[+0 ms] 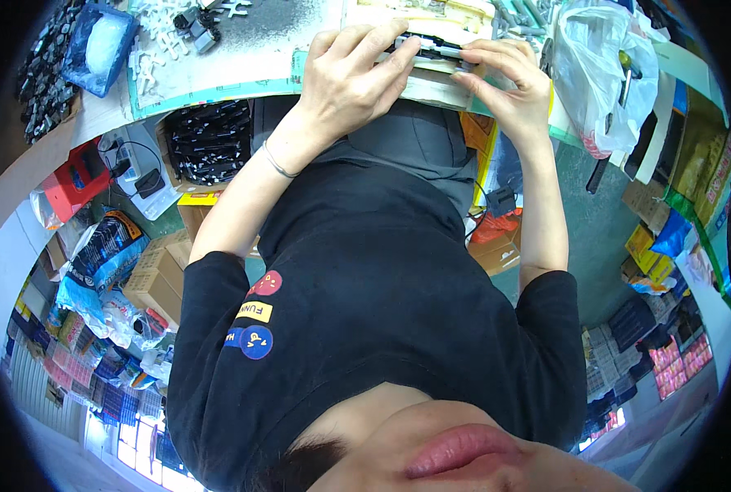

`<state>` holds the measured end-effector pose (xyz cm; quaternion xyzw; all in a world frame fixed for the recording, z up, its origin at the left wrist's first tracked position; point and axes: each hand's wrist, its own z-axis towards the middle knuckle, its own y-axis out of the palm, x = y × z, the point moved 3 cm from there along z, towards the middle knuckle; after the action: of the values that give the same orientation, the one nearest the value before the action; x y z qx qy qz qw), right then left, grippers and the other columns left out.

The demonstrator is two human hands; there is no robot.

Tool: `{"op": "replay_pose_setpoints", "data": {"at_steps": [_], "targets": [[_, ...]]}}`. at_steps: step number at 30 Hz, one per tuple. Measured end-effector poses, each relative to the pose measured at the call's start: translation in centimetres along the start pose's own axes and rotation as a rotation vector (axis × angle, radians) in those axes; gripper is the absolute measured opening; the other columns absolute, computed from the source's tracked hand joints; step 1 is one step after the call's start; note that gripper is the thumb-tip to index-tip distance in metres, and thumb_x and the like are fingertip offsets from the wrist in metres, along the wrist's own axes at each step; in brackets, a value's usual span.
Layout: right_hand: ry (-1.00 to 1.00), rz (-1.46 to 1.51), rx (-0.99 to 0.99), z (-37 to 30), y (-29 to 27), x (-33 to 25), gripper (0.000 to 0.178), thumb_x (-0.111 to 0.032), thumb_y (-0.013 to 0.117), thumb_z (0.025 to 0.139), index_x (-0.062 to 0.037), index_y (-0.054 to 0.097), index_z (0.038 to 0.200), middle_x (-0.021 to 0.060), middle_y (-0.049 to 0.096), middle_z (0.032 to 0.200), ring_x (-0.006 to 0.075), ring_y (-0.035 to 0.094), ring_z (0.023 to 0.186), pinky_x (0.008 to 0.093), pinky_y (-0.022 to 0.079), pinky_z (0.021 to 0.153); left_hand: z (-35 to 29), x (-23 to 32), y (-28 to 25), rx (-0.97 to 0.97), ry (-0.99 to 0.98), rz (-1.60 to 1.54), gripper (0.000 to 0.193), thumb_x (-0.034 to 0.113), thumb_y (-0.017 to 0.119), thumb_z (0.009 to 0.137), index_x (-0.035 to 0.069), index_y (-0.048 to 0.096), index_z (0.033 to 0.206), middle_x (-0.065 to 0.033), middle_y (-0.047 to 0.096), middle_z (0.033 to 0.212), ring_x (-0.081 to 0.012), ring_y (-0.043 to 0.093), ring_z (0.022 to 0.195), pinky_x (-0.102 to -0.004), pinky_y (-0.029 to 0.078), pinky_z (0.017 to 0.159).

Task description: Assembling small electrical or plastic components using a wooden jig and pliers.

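Between my two hands, at the table's near edge, is a slim black plastic part (pixel 437 43) with a grey, rod-like piece along it. My left hand (pixel 350 78) is closed, thumb and fingers pinching the part's left end. At the other end, the thumb and fingertips of my right hand (pixel 509 80) close on the grey piece. Fingers hide both ends, so the part's full shape cannot be made out. Just beyond it lies a cream-coloured tray or block (pixel 455 10), cut off by the upper edge.
Left on the table are white-grey plastic pieces (pixel 162 37), a blue container (pixel 77 61) and a heap of black parts (pixel 41 90). A white plastic bag (pixel 582 74) hangs at the right edge. Below the table, a box (pixel 209 148) holds black parts; cardboard boxes (pixel 156 275) stand further left.
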<state>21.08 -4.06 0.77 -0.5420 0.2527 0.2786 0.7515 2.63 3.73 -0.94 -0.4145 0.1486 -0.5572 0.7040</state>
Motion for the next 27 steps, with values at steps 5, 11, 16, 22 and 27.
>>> {"op": "replay_pose_setpoints", "data": {"at_steps": [5,11,16,22,27], "targets": [[-0.029,-0.127,-0.002,0.0,-0.4,0.3,0.026,-0.018,0.076,0.065,-0.0122,0.071,0.089,0.0008,0.066,0.091,0.0178,0.056,0.090,0.0318,0.041,0.082,-0.2,0.2,0.3,0.032,0.023,0.037,0.025,0.021,0.067,0.070,0.017,0.065,0.094,0.0028,0.059,0.102,-0.0128,0.055,0.082,-0.0300,0.038,0.072],[-0.114,-0.408,0.137,-1.3,0.5,0.7,0.030,-0.023,0.075,0.069,-0.0149,0.070,0.097,0.0007,0.062,0.102,0.0194,0.053,0.096,0.0320,0.037,0.081,0.5,-0.6,0.4,0.031,0.015,-0.044,0.024,0.021,0.067,0.070,0.016,0.066,0.093,0.0010,0.059,0.102,-0.0148,0.055,0.082,-0.0301,0.039,0.071],[-0.004,-0.048,0.466,-0.2,-1.6,1.4,0.030,-0.011,0.066,0.078,-0.0029,0.062,0.107,0.0097,0.061,0.107,0.0235,0.054,0.098,0.0323,0.040,0.086,3.6,-4.0,-2.9,0.154,-0.068,-0.244,0.024,0.013,0.066,0.070,0.011,0.065,0.094,-0.0046,0.059,0.101,-0.0204,0.057,0.084,-0.0323,0.043,0.073],[0.072,-0.006,0.544,-0.9,-2.4,1.0,0.028,0.002,0.057,0.077,0.0009,0.057,0.105,0.0144,0.060,0.104,0.0288,0.054,0.099,0.0360,0.041,0.090,12.2,-16.0,-6.4,0.172,-0.250,-0.155,0.023,0.004,0.061,0.077,0.005,0.063,0.100,-0.0075,0.060,0.099,-0.0173,0.058,0.082,-0.0280,0.047,0.072],[0.147,0.174,0.540,-0.7,-3.1,-1.5,0.026,0.003,0.056,0.077,0.0019,0.056,0.104,0.0125,0.056,0.104,0.0252,0.053,0.095,0.0345,0.041,0.087,18.2,-27.6,-5.8,0.090,-0.331,0.162,0.025,0.011,0.057,0.077,0.003,0.062,0.100,-0.0137,0.060,0.096,-0.0298,0.059,0.087,-0.0353,0.048,0.078]]}}
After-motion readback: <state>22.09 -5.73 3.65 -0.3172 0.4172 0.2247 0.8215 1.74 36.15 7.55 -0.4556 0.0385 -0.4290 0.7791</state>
